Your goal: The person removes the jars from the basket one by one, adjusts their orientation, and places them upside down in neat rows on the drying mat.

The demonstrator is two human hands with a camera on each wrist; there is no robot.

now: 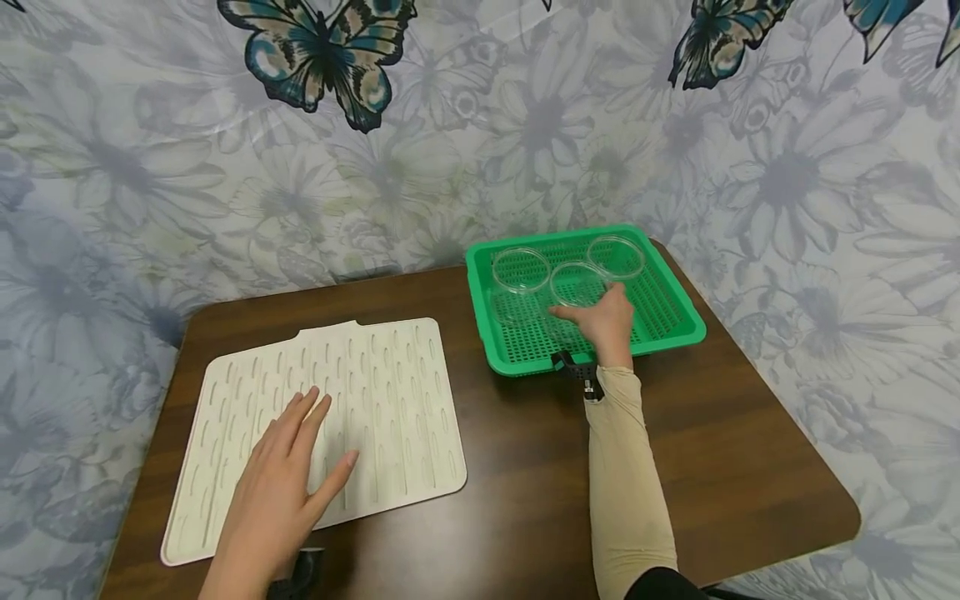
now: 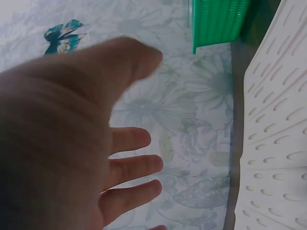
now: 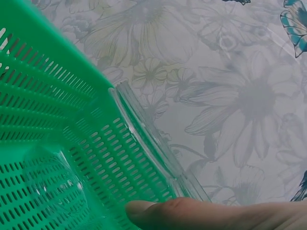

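Three clear round cups stand in the green basket (image 1: 495,358): a left cup (image 1: 521,272), a front cup (image 1: 576,280) and a back right cup (image 1: 617,257). My right hand (image 1: 606,325) grips the front cup from its near side. Its thumb (image 3: 168,213) lies across the cup below the rim; the other fingers are mostly hidden. The left hand (image 1: 281,475) hovers over a white slotted mat (image 1: 397,400), fingers straight and spread. Nothing is held in it, as the left wrist view also shows.
The brown table (image 1: 525,500) carries the mat on the left and the basket at the back right. Behind its far edge hangs a grey floral cloth (image 1: 450,167) with butterflies. The basket has raised perforated walls.
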